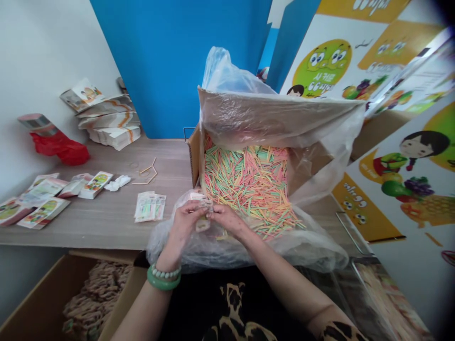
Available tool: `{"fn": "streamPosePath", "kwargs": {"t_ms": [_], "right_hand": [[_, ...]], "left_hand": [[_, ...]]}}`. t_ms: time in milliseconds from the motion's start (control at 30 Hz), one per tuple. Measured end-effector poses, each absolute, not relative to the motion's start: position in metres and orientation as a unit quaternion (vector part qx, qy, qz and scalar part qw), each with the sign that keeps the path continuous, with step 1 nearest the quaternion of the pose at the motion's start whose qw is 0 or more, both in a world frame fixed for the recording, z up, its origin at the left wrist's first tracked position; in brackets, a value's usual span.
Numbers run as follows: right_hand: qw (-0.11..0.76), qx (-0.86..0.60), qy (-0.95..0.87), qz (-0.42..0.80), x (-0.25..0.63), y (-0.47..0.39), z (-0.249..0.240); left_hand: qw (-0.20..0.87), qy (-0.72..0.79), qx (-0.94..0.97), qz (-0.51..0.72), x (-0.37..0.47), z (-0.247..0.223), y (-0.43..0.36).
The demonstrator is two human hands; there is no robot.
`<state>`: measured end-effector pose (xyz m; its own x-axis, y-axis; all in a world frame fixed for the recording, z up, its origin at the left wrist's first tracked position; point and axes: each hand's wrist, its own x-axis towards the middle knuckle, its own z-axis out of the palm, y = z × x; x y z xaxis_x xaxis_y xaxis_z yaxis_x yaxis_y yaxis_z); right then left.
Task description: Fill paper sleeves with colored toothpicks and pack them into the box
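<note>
My left hand, with a bead bracelet and a green bangle at the wrist, pinches a small clear packet. The fingers of my right hand are closed on the same packet's right side. What lies inside the packet is too blurred to make out. Both hands are over the near left edge of an open cardboard box lined with a clear plastic bag. Many thin pink, green, yellow and orange sticks fill the box. Left of my hands, several small filled packets lie on the table.
Several printed small boxes lie at the table's left, near a red bag and stacked flat cartons. Crumpled tissue and loose sticks lie between. Large printed cartons stand right. Below left, a cardboard box holds bundled strips.
</note>
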<state>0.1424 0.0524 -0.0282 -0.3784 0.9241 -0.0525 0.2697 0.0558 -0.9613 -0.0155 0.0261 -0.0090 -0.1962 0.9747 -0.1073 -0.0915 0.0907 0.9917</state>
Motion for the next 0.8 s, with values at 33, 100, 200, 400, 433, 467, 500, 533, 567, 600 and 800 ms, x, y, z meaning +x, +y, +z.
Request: {"fn": "streamPosePath", "kwargs": {"t_ms": [33, 100, 200, 400, 433, 467, 500, 533, 567, 600, 800], "right_hand": [[0.291, -0.474, -0.684, 0.471, 0.146, 0.056, -0.023], [0.243, -0.548, -0.731, 0.327, 0.154, 0.067, -0.011], [0.144, -0.646, -0.741, 0.108, 0.158, 0.091, 0.003], [0.022, -0.651, -0.759, 0.018, 0.136, 0.128, 0.000], [0.020, -0.649, -0.760, 0.016, 0.133, 0.130, -0.001], [0.020, -0.650, -0.760, 0.010, 0.130, 0.132, -0.003], [0.021, -0.653, -0.757, 0.006, 0.129, 0.134, -0.004], [0.021, -0.656, -0.755, 0.005, 0.128, 0.135, -0.004], [0.020, -0.658, -0.753, 0.009, 0.128, 0.136, -0.004], [0.017, -0.659, -0.752, 0.019, 0.128, 0.138, -0.004], [-0.012, -0.679, -0.728, 0.090, 0.138, 0.148, 0.005]], "left_hand": [[0.512, 0.537, 0.378, 0.554, -0.015, -0.009, 0.027], [0.529, 0.534, 0.325, 0.574, -0.014, -0.010, 0.028], [0.535, 0.544, 0.287, 0.580, -0.013, -0.013, 0.025], [0.560, 0.538, 0.328, 0.538, -0.001, -0.015, 0.018], [0.560, 0.538, 0.334, 0.534, 0.000, -0.016, 0.017], [0.560, 0.539, 0.337, 0.531, 0.001, -0.017, 0.017], [0.560, 0.541, 0.339, 0.528, 0.001, -0.018, 0.017], [0.561, 0.541, 0.341, 0.525, 0.001, -0.019, 0.017], [0.563, 0.540, 0.343, 0.523, 0.001, -0.021, 0.017], [0.565, 0.538, 0.345, 0.521, 0.001, -0.022, 0.017], [0.576, 0.534, 0.352, 0.509, -0.003, -0.022, 0.012]]}}
